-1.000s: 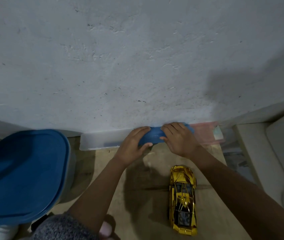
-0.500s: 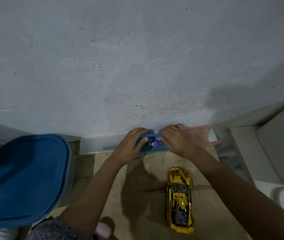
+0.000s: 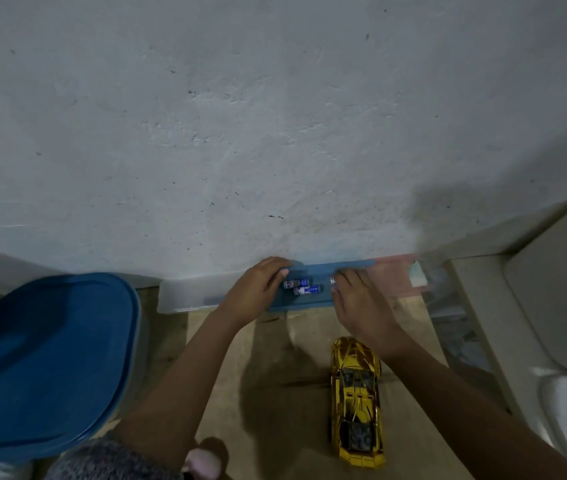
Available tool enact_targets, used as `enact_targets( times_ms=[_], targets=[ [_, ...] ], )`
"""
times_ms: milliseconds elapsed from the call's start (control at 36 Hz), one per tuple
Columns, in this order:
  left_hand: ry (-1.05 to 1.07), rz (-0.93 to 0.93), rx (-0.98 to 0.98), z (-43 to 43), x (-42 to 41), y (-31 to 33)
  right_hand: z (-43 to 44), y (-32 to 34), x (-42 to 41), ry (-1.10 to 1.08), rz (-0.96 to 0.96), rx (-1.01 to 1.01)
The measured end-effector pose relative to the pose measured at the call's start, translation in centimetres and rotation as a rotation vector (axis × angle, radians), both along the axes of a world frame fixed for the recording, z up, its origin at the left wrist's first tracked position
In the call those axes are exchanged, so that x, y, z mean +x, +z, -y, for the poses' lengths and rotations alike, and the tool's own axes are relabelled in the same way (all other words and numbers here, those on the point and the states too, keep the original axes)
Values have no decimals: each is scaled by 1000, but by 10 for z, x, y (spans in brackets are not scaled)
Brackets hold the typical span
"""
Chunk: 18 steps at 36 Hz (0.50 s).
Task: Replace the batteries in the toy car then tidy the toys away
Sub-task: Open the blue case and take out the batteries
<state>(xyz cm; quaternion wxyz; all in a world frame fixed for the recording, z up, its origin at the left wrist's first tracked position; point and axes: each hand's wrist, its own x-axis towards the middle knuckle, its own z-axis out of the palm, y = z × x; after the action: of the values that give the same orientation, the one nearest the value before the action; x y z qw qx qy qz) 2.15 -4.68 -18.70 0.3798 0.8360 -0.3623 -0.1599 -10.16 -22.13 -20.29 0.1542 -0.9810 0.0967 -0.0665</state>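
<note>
Mid-frame, the blue drawer [image 3: 313, 299] has slid further out, exposing batteries [image 3: 304, 286]; left hand [image 3: 257, 289] grips it, right hand [image 3: 358, 303] reaches in, fingers loosely spread.

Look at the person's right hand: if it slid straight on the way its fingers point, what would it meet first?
The right hand points away from the person, fingertips at the blue tray. Going on, it would probably meet the tray's far rim first, then the wall behind. Depth is hard to judge here.
</note>
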Motion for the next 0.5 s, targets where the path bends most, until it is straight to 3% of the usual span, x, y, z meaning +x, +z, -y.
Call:
enact_targets(
  times_ms=[194,500],
  targets=[
    [4,-2,-21,3,2,1,-18,-6,8,-130,-8,-149],
    [7,-49,-34,2,2,4,-18,-10,5,-112,-149,-17]
  ],
)
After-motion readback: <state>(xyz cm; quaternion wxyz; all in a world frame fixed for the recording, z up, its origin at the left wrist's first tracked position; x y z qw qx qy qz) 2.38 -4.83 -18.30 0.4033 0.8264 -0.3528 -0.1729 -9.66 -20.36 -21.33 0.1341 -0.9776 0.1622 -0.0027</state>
